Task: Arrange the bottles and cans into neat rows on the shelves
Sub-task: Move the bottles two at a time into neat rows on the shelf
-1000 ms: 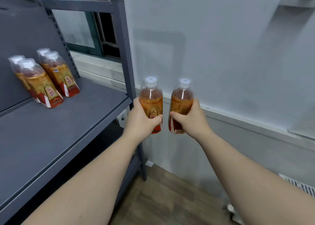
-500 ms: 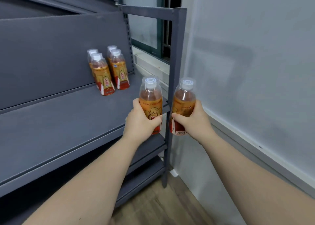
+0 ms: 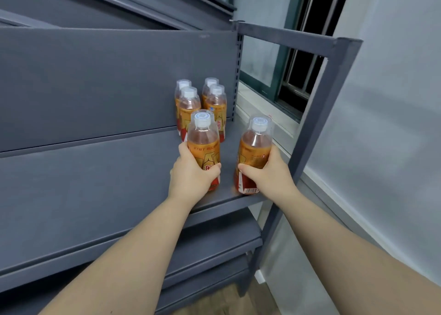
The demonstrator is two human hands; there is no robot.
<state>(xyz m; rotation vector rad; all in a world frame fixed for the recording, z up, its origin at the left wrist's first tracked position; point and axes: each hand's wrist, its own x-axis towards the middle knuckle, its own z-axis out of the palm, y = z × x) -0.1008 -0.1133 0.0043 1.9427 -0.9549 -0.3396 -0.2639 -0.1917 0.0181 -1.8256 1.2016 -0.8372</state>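
Observation:
My left hand [image 3: 189, 176] grips an orange drink bottle [image 3: 203, 140] with a white cap, upright over the grey shelf [image 3: 95, 178]. My right hand [image 3: 267, 171] holds a second, like bottle [image 3: 254, 145], slightly tilted, its base at the shelf's front right corner. Whether either base rests on the shelf I cannot tell. Behind them several same bottles [image 3: 216, 102] stand in two short rows against the shelf's back panel, at its right end.
A grey upright post [image 3: 317, 114] frames the shelf's right end. Lower shelves [image 3: 214, 250] sit beneath. A window [image 3: 293, 59] and a white wall lie to the right, wood floor below.
Both hands have carried their bottles from the air beside the rack in over the shelf, close in front of the standing bottles. The view has swung left toward the rack.

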